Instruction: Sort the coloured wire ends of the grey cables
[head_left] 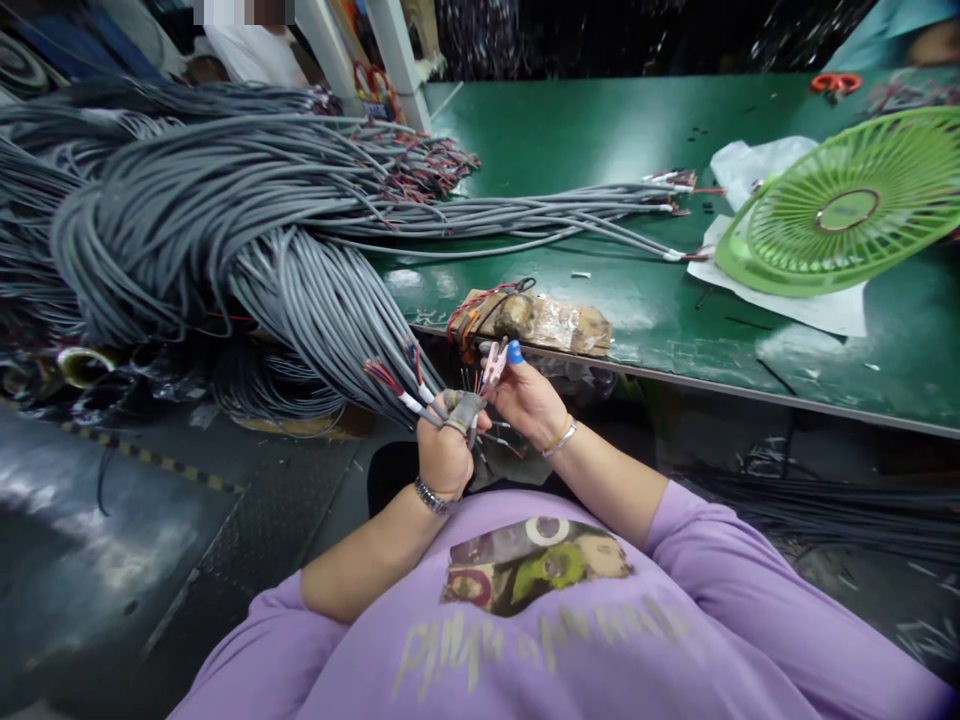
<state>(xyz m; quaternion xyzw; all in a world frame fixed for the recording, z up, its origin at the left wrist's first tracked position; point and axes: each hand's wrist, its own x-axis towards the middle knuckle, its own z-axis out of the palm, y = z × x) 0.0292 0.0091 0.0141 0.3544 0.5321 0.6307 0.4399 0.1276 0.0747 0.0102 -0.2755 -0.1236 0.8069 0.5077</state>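
My left hand (446, 450), with grey covers on its fingers, is closed round the stripped end of a grey cable (433, 414). Thin coloured wires fan out beyond its fingertips. Close beside it, my right hand (531, 402) pinches a small pale pink piece (494, 366) against these wires; I cannot make out its exact kind. Blue tape wraps one fingertip of this hand. Other cable ends with white sleeves and red and blue wires (384, 377) stick up just left of my left hand. A thick bundle of grey cables (322, 290) hangs over the table edge behind them.
On the green table (570, 120) lie a tape-wrapped block (574, 325) with a red cord, more grey cables (525, 215), a green fan (847, 205) on paper, and orange-handled scissors (835, 84). Two other people are partly visible at the far side. Black cables (840, 510) lie below at right.
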